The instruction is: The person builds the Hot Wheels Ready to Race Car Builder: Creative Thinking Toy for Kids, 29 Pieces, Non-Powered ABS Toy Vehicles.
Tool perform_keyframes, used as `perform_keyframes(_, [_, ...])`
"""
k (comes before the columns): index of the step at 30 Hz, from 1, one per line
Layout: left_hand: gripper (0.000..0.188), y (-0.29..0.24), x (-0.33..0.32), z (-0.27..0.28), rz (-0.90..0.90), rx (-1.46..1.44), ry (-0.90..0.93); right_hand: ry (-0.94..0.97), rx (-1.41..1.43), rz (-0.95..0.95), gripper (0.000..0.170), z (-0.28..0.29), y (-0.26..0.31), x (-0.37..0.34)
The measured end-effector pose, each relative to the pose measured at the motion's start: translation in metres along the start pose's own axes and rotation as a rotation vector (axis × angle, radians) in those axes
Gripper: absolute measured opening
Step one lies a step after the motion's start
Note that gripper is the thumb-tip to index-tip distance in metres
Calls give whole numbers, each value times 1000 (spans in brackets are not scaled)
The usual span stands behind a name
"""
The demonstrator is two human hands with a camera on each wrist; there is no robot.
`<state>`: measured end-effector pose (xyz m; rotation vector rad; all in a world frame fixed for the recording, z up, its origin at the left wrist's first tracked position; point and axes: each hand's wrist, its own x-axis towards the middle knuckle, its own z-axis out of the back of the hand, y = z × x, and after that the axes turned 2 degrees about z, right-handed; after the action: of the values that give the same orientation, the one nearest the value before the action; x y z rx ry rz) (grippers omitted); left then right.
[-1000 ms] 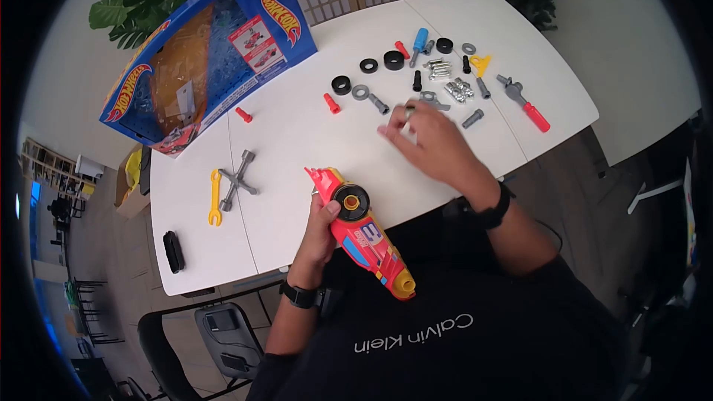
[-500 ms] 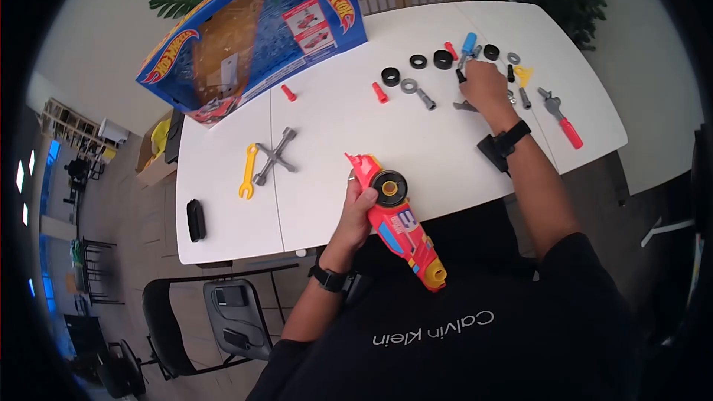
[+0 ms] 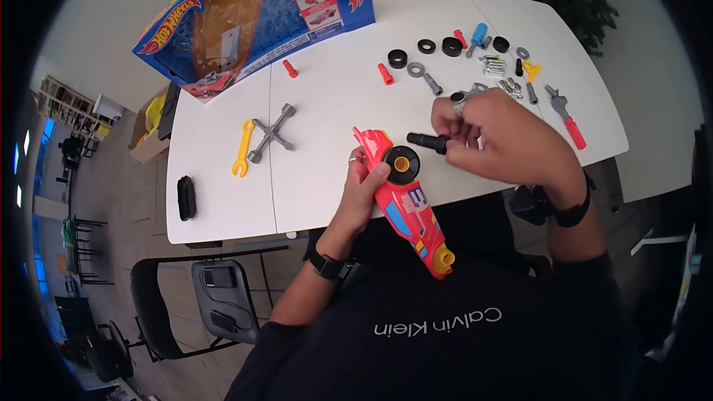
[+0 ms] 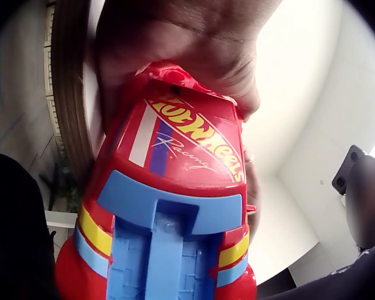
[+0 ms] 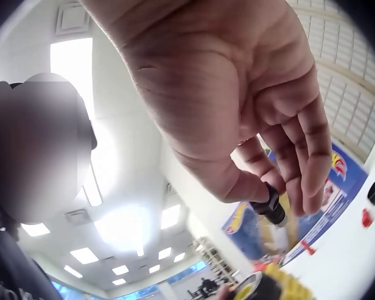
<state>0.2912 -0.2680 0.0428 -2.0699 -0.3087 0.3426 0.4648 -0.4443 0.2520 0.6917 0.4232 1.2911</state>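
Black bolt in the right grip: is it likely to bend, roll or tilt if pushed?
The black bolt looks like plastic, so it is probably light and stiff. Its roundish shaft suggests it could roll on the white table. Since the right grip pinches one end, a push on the other might tilt it.

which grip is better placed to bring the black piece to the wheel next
Likely the right grip: it pinches the black piece, whose free end is near the wheel. The left grip is holding the toy car.
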Motion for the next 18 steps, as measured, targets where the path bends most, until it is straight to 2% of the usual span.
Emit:
perform_keyframes(1, [70, -1, 0, -3, 2, 0, 4, 72, -6, -38, 11, -2, 10, 0])
perform_keyframes(2, [71, -1, 0, -6, 3, 2, -22, 65, -9, -46, 11, -5, 11, 1])
perform_keyframes(4, [72, -1, 1, -9, -3, 1, -50, 126, -67, 36, 15, -15, 9, 7])
perform_keyframes(9, [75, -9, -1, -16, 8, 15, -67, 123, -134, 18, 20, -30, 7, 17])
perform_keyframes(12, [78, -6, -1, -16, -7, 0, -68, 113, -287, -60, 17, -33, 12, 25])
perform_keyframes(15, [79, -9, 1, -14, 18, 21, -61, 53, -235, -15, 14, -32, 8, 29])
perform_keyframes(17, [76, -5, 6, -11, -14, 60, -65, 78, -41, 265, 9, -33, -4, 29])
perform_keyframes(18, [75, 0, 3, -10, -23, 99, -78, 83, -45, 262, 9, -36, -7, 27])
